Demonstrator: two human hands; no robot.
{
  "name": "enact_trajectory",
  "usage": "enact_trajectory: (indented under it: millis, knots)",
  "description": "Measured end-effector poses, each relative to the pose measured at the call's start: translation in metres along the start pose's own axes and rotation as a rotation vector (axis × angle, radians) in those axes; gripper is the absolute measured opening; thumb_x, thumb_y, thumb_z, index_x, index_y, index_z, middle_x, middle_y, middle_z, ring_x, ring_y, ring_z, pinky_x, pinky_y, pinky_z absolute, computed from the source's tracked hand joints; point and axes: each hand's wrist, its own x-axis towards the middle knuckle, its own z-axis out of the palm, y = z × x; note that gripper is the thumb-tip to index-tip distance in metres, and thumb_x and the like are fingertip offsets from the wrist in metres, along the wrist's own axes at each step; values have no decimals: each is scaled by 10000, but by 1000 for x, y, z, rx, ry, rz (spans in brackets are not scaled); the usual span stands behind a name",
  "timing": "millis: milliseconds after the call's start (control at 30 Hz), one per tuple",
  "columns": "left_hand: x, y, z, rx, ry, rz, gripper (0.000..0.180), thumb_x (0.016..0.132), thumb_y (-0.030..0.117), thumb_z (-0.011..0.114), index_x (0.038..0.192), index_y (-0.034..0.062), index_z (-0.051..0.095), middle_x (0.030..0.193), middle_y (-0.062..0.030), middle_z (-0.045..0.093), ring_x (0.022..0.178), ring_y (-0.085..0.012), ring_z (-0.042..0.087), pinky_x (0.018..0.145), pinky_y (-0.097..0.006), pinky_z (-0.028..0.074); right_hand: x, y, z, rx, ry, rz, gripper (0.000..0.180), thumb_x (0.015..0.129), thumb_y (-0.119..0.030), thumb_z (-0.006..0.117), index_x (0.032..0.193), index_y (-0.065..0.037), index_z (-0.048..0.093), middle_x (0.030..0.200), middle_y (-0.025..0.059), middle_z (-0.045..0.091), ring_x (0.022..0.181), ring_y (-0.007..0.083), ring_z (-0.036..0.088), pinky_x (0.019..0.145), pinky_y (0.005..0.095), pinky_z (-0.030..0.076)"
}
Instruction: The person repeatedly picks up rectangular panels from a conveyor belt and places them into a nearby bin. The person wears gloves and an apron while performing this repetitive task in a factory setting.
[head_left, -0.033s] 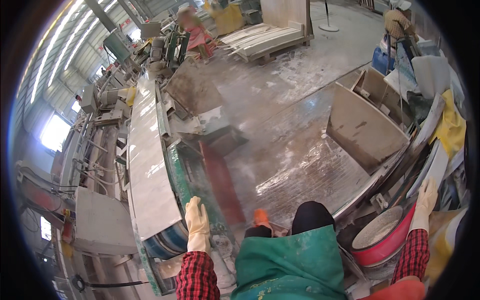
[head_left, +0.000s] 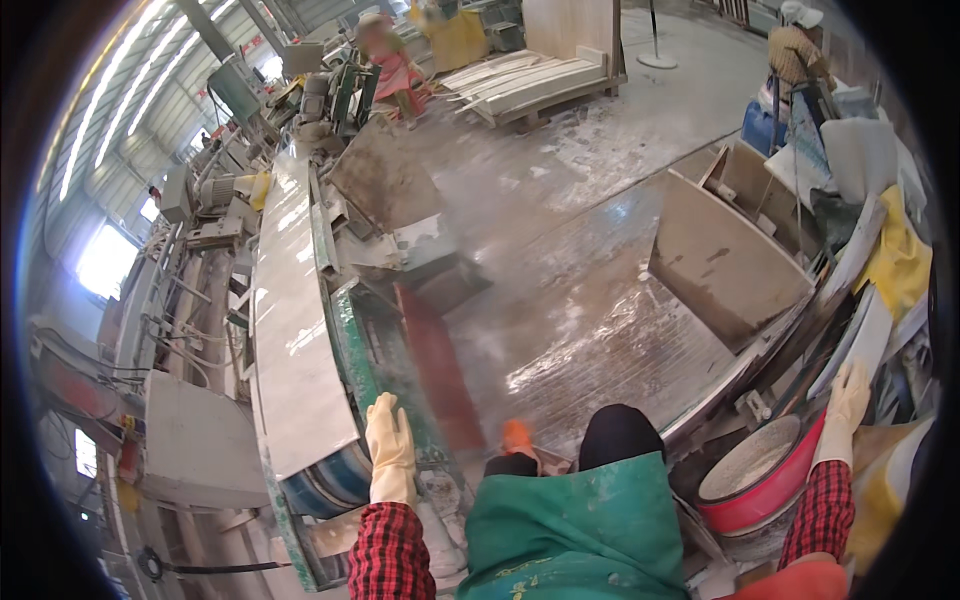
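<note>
My left hand (head_left: pixel 391 450), in a cream rubber glove, rests on the green metal edge (head_left: pixel 352 340) of a conveyor. Its fingers stretch forward and grasp nothing that I can see. Beside it a long pale slab or sheet (head_left: pixel 300 400) lies along the conveyor, ending over a blue roller (head_left: pixel 335 485). At the right, my right hand (head_left: pixel 846 410) wears a matching glove and lies with fingers extended against pale strips (head_left: pixel 868 325), just beyond the rim of a red round tub (head_left: pixel 765 512). The tub has a pale, speckled surface inside.
A red panel (head_left: pixel 438 365) stands beside the conveyor. Brown boards (head_left: pixel 735 260) lean at the right, near a yellow cloth (head_left: pixel 900 250). Wet floor (head_left: pixel 560 330) stretches ahead. Pale planks (head_left: pixel 540 85) lie on a pallet at the back. Two people (head_left: pixel 395 75), (head_left: pixel 800 50) are farther off.
The whole view has shifted very slightly to the left. Both hands stay where they were on the conveyor edge and beside the tub.
</note>
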Motion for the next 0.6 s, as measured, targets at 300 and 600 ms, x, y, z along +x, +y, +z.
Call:
enact_trajectory:
  millis: [300,600]
  knots:
    - [-1,-3,3,16,48,51,383,909,-3,660,1283,16,576,1121,-175,686,1079,-366,638,1046,-447,441,-9,-3,0,-88,111,-60,473,1054,-332,467,1345,23,576,1390,233,584,1301,384,531,1082,465,419]
    - [2,4,-7,-12,68,35,265,872,3,636,1132,28,589,1037,-183,664,1006,-396,634,1018,-482,457,-20,-25,-17,-39,80,-12,467,1053,-310,469,1359,30,567,1406,253,569,1311,401,525,1109,470,406]
